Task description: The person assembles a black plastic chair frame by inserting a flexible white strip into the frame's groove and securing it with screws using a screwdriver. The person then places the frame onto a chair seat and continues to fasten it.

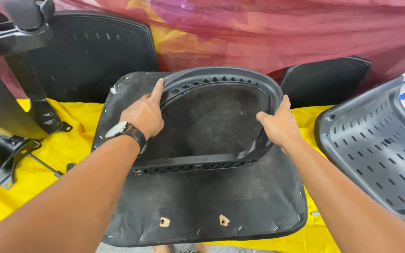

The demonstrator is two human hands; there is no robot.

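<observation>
Black plastic fills the middle of the frame: a curved chair frame (221, 122), ring-shaped with a row of holes along its top arc, lies on a dark fabric-covered seat pad (212, 201) whose underside faces up, staples dotted round its edge. The left hand (142, 115) takes the frame's upper left rim, index finger stretched along the curve and the grip closed on the plastic; a wristwatch (125, 131) with a dark strap sits on that wrist. The right hand (280, 126) clasps the frame's right rim, thumb on the inside edge, fingers wrapped behind. The pad rests on a yellow cloth (33, 187) spread over the bench. At the right of the frame lies a grey perforated chair shell (376, 150). At the upper left stand a black chair backrest (90, 51) and a metal chair mechanism (10, 159). Red fabric (282, 33) hangs across the top.
</observation>
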